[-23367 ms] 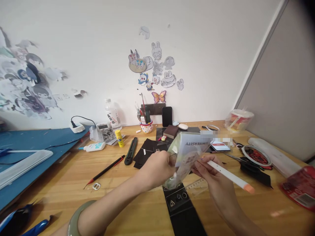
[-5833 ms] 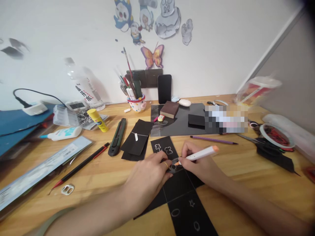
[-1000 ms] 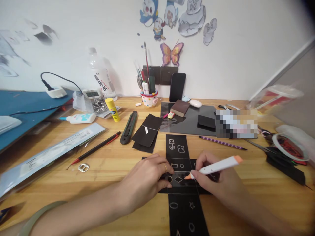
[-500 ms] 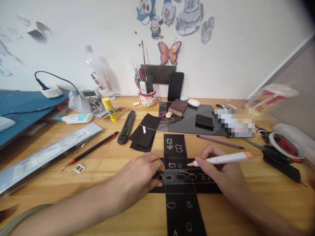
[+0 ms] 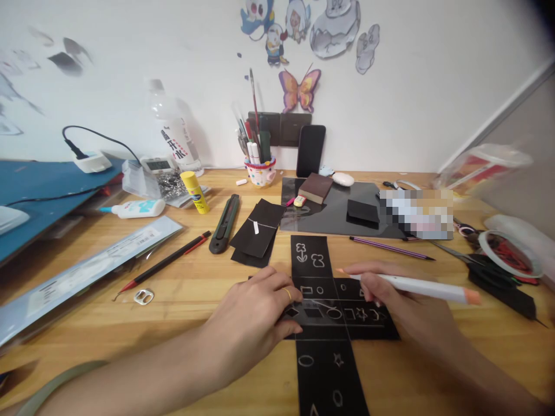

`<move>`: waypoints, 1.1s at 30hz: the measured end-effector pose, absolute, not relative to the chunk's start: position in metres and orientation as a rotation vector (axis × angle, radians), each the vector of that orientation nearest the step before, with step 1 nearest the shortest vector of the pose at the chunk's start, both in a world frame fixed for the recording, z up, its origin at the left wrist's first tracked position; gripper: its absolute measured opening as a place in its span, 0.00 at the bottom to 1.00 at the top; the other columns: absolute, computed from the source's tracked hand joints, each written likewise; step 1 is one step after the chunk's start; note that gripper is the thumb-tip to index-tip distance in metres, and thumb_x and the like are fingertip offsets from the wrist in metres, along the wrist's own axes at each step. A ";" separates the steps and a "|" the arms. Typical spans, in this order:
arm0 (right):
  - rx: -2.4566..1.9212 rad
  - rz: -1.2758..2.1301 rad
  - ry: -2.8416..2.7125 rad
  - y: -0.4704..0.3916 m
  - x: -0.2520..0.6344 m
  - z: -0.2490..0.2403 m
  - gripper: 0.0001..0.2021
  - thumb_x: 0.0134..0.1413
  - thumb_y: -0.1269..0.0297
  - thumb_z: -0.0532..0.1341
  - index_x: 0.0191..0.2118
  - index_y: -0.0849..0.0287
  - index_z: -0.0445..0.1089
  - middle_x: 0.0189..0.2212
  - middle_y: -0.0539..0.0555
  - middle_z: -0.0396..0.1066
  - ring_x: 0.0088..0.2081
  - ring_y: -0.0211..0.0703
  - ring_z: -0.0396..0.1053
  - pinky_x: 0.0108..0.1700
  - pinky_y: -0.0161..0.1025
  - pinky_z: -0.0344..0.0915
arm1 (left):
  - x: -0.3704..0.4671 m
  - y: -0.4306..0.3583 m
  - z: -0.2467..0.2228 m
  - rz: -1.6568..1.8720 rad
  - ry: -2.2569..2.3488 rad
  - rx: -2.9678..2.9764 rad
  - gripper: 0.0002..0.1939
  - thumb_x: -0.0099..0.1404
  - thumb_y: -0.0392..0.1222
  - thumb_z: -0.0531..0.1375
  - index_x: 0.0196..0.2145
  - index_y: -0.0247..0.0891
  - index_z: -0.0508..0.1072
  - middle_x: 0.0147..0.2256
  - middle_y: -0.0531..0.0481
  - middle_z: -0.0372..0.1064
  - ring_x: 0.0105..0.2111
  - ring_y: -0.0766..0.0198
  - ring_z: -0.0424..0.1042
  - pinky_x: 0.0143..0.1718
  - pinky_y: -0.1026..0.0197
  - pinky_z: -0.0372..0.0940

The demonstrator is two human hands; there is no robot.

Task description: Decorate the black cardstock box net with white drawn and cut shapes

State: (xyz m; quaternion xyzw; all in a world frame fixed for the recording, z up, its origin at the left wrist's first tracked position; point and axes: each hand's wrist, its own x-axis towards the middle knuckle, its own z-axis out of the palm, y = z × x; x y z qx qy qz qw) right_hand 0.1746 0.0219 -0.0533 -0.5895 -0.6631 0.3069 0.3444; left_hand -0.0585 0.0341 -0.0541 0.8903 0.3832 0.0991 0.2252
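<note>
A cross-shaped black paper (image 5: 329, 370) lies on the wooden desk, with flowers, stars, ovals and other shapes drawn on it in pale lines. Across its middle is a clear stencil ruler (image 5: 323, 328) with cut-out shapes. My left hand (image 5: 260, 306) grips the ruler's left part between thumb and fingers, pressing it on the paper; the ruler's left end is hidden beneath the hand. My right hand (image 5: 390, 294) is closed around a white marker (image 5: 433, 287) with an orange tip and end. The marker's tip is above the paper's right arm, and the curled fingertips are near that arm.
Left of the paper are a utility knife (image 5: 224, 224), black paper pieces (image 5: 254, 240), a black-and-red pencil (image 5: 165, 262) and a pull tab (image 5: 144, 296). A purple pencil (image 5: 390, 248) and scissors (image 5: 481, 268) lie right. Behind stand a pen pot (image 5: 260, 172) and phone (image 5: 311, 150).
The right hand and marker have moved right, off the middle of the paper, uncovering drawn shapes on the right arm. The left hand has moved slightly right, and the stencil ruler has slid left beneath it.
</note>
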 end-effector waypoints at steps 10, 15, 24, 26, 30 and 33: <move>-1.544 0.851 -1.717 0.026 0.166 -0.051 0.10 0.52 0.56 0.58 0.26 0.55 0.60 0.20 0.45 0.60 0.20 0.35 0.58 0.20 0.32 0.56 | -0.058 0.037 -0.063 0.342 1.139 2.310 0.09 0.57 0.44 0.62 0.35 0.39 0.70 0.35 0.51 0.66 0.39 0.59 0.65 0.36 0.58 0.62; -1.552 0.889 -1.725 0.024 0.166 -0.053 0.11 0.52 0.56 0.57 0.26 0.54 0.60 0.18 0.45 0.59 0.20 0.35 0.57 0.19 0.32 0.55 | -0.058 0.038 -0.066 0.395 1.134 2.244 0.08 0.56 0.42 0.63 0.33 0.40 0.69 0.35 0.52 0.65 0.38 0.59 0.64 0.36 0.59 0.61; -1.510 0.861 -1.974 0.016 0.149 -0.058 0.07 0.51 0.60 0.58 0.25 0.55 0.63 0.19 0.45 0.65 0.21 0.35 0.61 0.21 0.31 0.56 | -0.056 0.039 -0.068 0.397 1.127 2.219 0.08 0.55 0.42 0.63 0.33 0.39 0.69 0.34 0.51 0.65 0.38 0.59 0.63 0.37 0.58 0.60; -1.488 0.852 -2.005 0.016 0.148 -0.059 0.07 0.51 0.61 0.58 0.26 0.55 0.64 0.19 0.45 0.66 0.21 0.35 0.62 0.22 0.31 0.57 | -0.056 0.038 -0.067 0.389 1.127 2.214 0.08 0.56 0.41 0.63 0.33 0.39 0.69 0.34 0.51 0.65 0.38 0.59 0.63 0.37 0.58 0.60; -1.479 0.826 -2.056 0.016 0.147 -0.060 0.07 0.50 0.61 0.59 0.25 0.55 0.64 0.18 0.45 0.67 0.20 0.34 0.62 0.21 0.31 0.57 | -0.056 0.039 -0.067 0.420 1.088 2.243 0.07 0.56 0.40 0.63 0.33 0.38 0.69 0.34 0.51 0.65 0.38 0.59 0.63 0.36 0.58 0.59; -1.477 0.792 -2.079 0.016 0.146 -0.061 0.07 0.50 0.62 0.59 0.25 0.55 0.64 0.18 0.44 0.67 0.19 0.34 0.62 0.21 0.30 0.57 | -0.057 0.038 -0.067 0.441 1.065 2.255 0.07 0.57 0.42 0.62 0.32 0.39 0.69 0.34 0.52 0.65 0.38 0.60 0.62 0.36 0.60 0.59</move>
